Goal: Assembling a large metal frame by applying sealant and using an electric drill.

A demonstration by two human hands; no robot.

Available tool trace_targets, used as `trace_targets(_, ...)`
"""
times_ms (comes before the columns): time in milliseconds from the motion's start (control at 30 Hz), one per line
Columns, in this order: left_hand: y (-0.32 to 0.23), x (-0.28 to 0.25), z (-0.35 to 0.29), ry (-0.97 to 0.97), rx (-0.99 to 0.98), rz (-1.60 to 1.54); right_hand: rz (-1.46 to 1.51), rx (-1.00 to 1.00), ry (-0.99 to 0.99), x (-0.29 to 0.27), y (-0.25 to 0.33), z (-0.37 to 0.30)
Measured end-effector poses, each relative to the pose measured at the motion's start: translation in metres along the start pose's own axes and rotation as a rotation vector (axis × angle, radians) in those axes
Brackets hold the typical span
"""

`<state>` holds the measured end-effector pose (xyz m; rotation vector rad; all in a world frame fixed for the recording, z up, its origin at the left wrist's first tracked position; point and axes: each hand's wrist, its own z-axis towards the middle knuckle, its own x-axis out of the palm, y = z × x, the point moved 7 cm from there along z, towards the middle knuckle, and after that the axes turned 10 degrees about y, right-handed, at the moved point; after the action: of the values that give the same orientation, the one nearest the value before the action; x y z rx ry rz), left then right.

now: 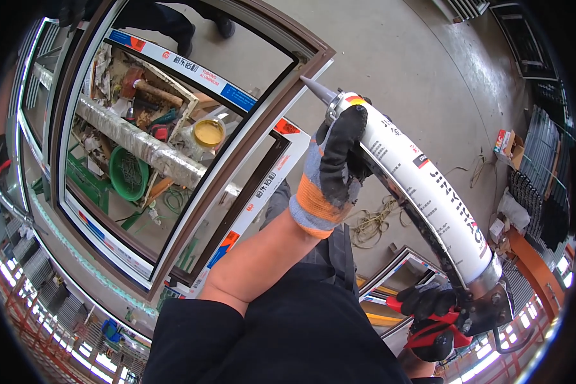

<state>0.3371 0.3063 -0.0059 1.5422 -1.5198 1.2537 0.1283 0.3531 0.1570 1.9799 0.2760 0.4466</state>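
Nearest you, your right hand (429, 301), in a dark glove, is closed around the red handle and trigger of the caulking gun (454, 281) at lower right. From there the white sealant cartridge (429, 192), a smooth cylinder with dark lettering and a small red-and-black label, runs up and to the left on a long diagonal axis. Your left hand (329, 173), in a grey knit glove with black palm coating and an orange cuff band, is clamped around the cartridge's front end. The grey tapered nozzle (317, 89) points up-left, its tip at the corner of the brown aluminium window frame (237, 147). White protective strips with blue and red-orange blocks line the frame's edges. Through the opening you see a foil-wrapped bar (141, 144), a green basin (128, 173) and a yellow-lidded jar (208, 133). Beyond lies grey concrete floor (416, 64), with a small red-and-white box (504, 142) at right.
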Motion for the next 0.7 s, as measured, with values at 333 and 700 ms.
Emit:
trace_targets(333,-0.005,-0.004,-0.012,0.01,0.002,0.019,-0.079,-0.006,-0.018,0.02,0.001,-0.004)
trace_targets(700,-0.009,-0.008,-0.026,0.02,0.001,0.0,-0.04,0.045,0.029,0.023,-0.007,-0.016)
